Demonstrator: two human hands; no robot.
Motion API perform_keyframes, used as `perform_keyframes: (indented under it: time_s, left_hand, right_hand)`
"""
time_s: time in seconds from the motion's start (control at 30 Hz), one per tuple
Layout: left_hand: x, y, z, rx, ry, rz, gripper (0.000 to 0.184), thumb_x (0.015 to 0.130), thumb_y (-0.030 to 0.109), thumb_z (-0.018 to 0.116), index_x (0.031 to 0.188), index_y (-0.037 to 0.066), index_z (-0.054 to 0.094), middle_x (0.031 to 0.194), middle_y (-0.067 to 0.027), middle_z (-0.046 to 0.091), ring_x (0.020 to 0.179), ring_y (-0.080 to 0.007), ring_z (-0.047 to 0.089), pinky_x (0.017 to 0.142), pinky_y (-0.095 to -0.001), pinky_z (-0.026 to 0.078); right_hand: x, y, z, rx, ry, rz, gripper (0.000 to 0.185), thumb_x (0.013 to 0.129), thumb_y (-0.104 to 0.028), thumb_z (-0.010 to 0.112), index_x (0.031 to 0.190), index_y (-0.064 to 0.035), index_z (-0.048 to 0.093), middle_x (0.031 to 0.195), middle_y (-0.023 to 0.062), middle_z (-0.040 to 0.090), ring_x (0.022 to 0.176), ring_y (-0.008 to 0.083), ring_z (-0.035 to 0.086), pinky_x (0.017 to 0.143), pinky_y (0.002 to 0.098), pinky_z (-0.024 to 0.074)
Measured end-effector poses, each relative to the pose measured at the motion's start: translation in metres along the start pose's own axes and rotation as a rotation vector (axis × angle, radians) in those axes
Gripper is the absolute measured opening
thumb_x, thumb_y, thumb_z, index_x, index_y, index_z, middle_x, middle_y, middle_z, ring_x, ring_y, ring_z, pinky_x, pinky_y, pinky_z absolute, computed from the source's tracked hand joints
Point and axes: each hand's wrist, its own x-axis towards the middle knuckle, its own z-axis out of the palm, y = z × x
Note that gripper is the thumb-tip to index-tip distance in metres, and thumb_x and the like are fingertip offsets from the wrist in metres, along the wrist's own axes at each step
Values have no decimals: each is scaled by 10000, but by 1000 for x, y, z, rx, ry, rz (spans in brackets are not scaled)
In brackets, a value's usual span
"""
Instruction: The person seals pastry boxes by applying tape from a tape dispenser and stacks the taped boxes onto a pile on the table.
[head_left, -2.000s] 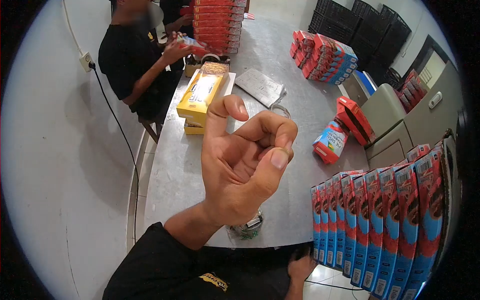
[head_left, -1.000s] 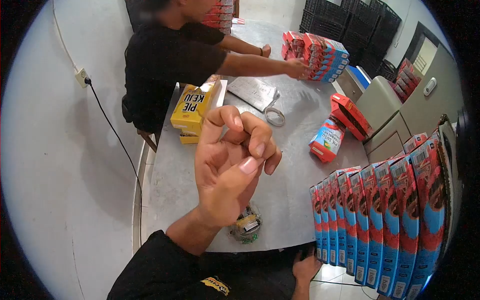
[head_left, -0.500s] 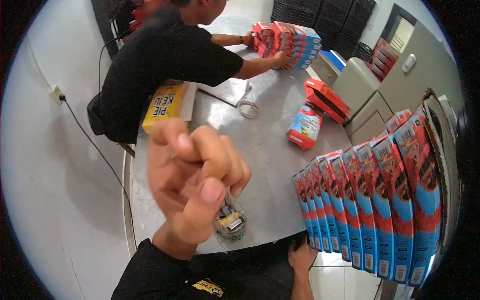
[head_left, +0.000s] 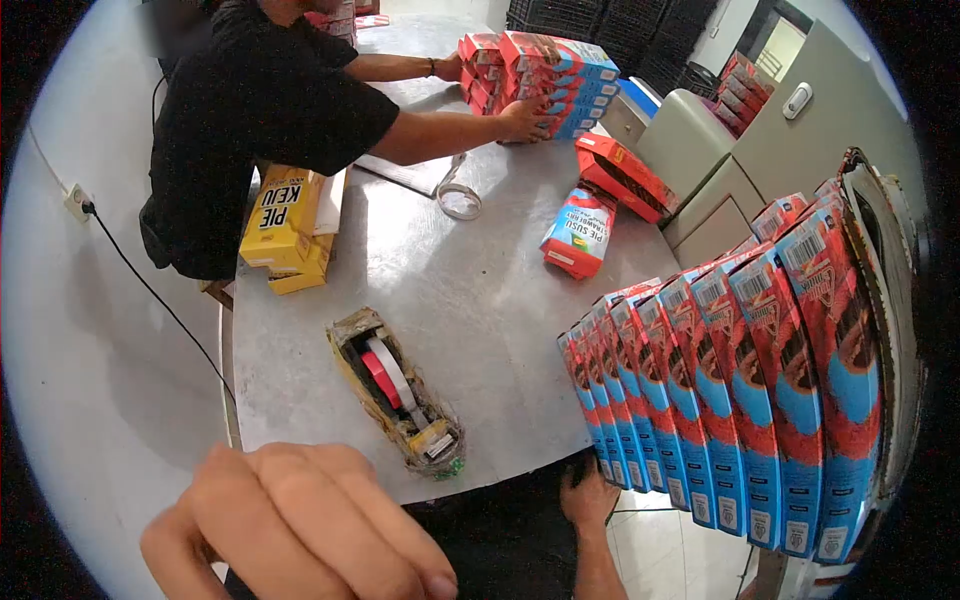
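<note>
My left hand (head_left: 300, 520) is raised close to the camera at the lower left, its back towards me and fingers curled in; nothing shows in it. Beyond it on the metal table lies a tape dispenser (head_left: 358, 345) wrapped in worn brown tape, with a red core and a pale roll. My right hand (head_left: 590, 495) is low at the table's near edge, beside the lower end of a long row of red and blue pie boxes (head_left: 710, 400). Its fingers are partly hidden, so their grip is unclear.
Across the table, a person in black (head_left: 290, 110) has both hands on a stack of pie boxes (head_left: 555, 85). Yellow boxes (head_left: 285, 225), a tape roll (head_left: 459, 201) and two loose red boxes (head_left: 580, 235) lie on the table (head_left: 480, 320). A cabinet (head_left: 790, 150) stands at right.
My left hand has dropped from over the table to the lower left and turned its back to me, uncovering the tape dispenser. The view has shifted slightly. My right hand stays by the boxes.
</note>
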Motion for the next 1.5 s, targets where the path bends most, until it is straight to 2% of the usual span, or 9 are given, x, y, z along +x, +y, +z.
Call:
perform_keyframes:
  time_s: [0.23,0.77,0.83,0.97,1.03,1.07,1.13,1.23,1.5]
  left_hand:
    - [5,3,-4,-88,-64,-30,146,909,17,736,1035,89,713,970,-89,681,914,-235,703,779,-346,661]
    - [-5,4,14,88,159,-15,206,982,150,685,1183,127,644,912,-75,686,765,-222,691,638,-325,607]
    - [-6,1,11,143,142,21,237,1004,219,666,1226,159,608,886,-53,686,640,-195,637,523,-311,512]
    - [-9,-9,19,130,180,54,224,1054,326,572,1230,191,607,921,-24,693,686,-172,585,560,-283,464]
    - [-5,-17,28,194,586,127,221,1014,166,659,1048,121,445,696,18,490,517,-120,476,463,-284,411]
    - [-5,-22,21,221,593,137,221,1014,166,659,1048,121,445,696,18,490,517,-120,476,463,-284,411]
    - [-4,-43,-15,320,487,6,221,1084,218,515,1203,49,437,647,43,415,497,-81,391,474,-278,336]
    - [7,-63,-31,171,548,-19,308,1075,135,464,1358,15,447,714,13,371,625,-98,395,568,-271,337]
    - [9,-67,-27,145,652,-100,333,1060,106,523,1375,24,451,827,-35,535,725,-106,490,689,-281,420]
  right_hand:
    - [-2,5,7,-25,-99,67,517,916,-343,644,1353,-72,591,1352,255,596,1299,466,504,1080,588,367]
    - [-3,2,6,-49,-56,35,528,910,-361,644,1320,-29,623,1309,292,612,1245,490,537,1067,579,389]
    - [-2,1,5,-73,-24,21,518,910,-359,643,1308,-26,628,1293,292,621,1233,488,547,1060,576,398]
    - [-1,1,2,-16,-50,2,491,909,-346,645,1275,-17,634,1269,291,631,1215,489,555,1054,577,399]
    - [0,2,1,19,-36,-34,482,908,-338,647,1264,-12,634,1264,291,632,1210,489,557,1052,579,398]
    - [-1,1,0,32,-51,-9,491,907,-333,650,1275,-8,630,1282,294,624,1227,488,545,1065,579,387]
    - [2,-6,-6,58,-70,-30,500,906,-328,654,1286,-4,626,1299,298,616,1245,487,534,1077,578,376]
    - [4,-24,-31,109,-217,87,587,915,-352,646,1370,12,581,1400,306,556,1342,477,461,1150,567,306]
    - [1,-14,-15,-2,-128,55,585,917,-362,636,1361,14,583,1389,300,566,1368,461,443,1166,574,274]
